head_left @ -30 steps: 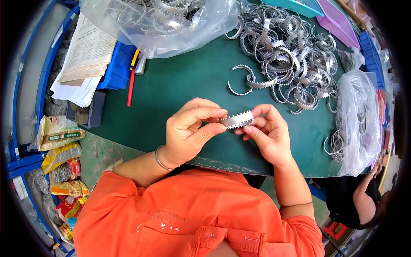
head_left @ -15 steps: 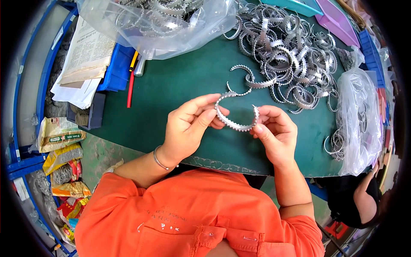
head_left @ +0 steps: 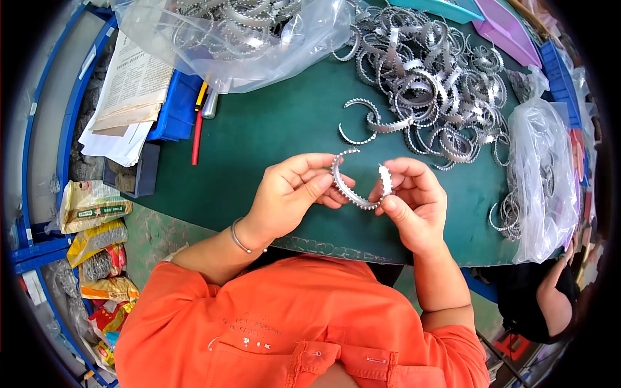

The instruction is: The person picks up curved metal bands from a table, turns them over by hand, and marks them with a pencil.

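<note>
Between my hands is an open, C-shaped metal ring (head_left: 355,197) with small teeth along its edges, its gap facing up and away from me. My left hand (head_left: 291,194) pinches its left side between thumb and fingers. The right side is gripped by my right hand (head_left: 414,204), thumb near the lower curve. Just beyond them, a few similar rings (head_left: 359,121) lie on the green table (head_left: 272,123). A large tangled pile of toothed rings (head_left: 433,90) spreads behind, to the right.
A clear plastic bag (head_left: 259,64) of rings lies at the top. Papers (head_left: 129,90), a blue bin (head_left: 174,107) and a red pen (head_left: 196,139) are at left. Another plastic bag (head_left: 543,174) sits at the right edge, and a person in black (head_left: 537,301) is beyond it.
The ring has turned from edge-on to showing its open C shape, then tilted further. Both hands have shifted slightly and keep hold of it.
</note>
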### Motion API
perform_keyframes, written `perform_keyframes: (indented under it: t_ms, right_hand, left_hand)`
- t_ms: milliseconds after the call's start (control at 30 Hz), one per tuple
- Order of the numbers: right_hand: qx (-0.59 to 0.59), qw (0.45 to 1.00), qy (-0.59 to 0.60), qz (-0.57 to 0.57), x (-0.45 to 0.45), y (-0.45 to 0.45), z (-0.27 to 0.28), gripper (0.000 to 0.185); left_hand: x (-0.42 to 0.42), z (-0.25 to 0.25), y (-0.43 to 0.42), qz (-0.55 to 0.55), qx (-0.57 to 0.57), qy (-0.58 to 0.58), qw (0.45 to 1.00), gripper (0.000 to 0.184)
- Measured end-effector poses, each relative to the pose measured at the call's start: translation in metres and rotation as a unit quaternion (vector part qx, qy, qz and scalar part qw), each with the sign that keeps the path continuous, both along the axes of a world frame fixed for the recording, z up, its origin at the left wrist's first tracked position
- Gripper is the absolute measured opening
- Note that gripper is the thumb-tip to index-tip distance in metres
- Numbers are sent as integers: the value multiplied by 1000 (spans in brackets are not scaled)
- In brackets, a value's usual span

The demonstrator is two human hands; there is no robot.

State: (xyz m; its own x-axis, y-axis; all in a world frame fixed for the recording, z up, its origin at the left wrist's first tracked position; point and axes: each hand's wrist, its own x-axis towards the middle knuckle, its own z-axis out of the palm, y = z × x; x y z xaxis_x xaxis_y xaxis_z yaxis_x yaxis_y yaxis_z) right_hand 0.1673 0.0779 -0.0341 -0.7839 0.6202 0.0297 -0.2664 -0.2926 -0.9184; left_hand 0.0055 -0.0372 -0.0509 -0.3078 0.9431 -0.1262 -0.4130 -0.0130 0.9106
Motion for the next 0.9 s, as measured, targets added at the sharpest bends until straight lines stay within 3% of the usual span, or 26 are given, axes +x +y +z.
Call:
perform_keyframes:
  t_ms: [100, 200, 267, 333, 400, 433, 533, 600, 733, 767, 900]
  right_hand:
    - [4, 1000, -8, 16, 2, 3, 0, 37]
    - [54, 997, -53, 29, 6, 3, -1, 41]
    - [191, 978, -84, -4, 4, 2, -3, 33]
    - [321, 945, -59, 26, 3, 9, 0, 33]
    - [401, 915, -37, 19, -1, 8, 5, 30]
    - [441, 896, -38, 26, -2, 6, 5, 29]
    - [540, 840, -31, 43, -7, 2, 4, 28]
    - [578, 811, -50, 70, -8, 1, 1, 28]
    - [600, 792, -62, 92, -10, -2, 2, 28]
    - [599, 791, -66, 105, -10, -2, 1, 28]
    - [607, 781, -81, 123, -10, -3, 0, 27]
  left_hand:
    - [1, 0, 0, -15, -23, 6, 1000, 28]
    - [3, -3, -3, -7, -36, 115, 993, 28]
    - [-2, -3, -11, 37, 9, 271, 962, 25]
    - [-16, 5, -19, 86, 31, 312, 946, 22]
    - [-34, 17, -34, 171, -4, 518, 838, 19]
    - [-44, 13, -41, 221, -23, 495, 840, 18]
    - [-74, 11, -63, 309, -84, 589, 742, 21]
    - [-85, 10, -75, 313, -144, 635, 692, 27]
    - [-95, -3, -85, 298, -214, 674, 641, 35]
    - [-94, -2, -85, 295, -246, 637, 669, 33]
    - [-103, 0, -87, 305, -230, 625, 680, 32]
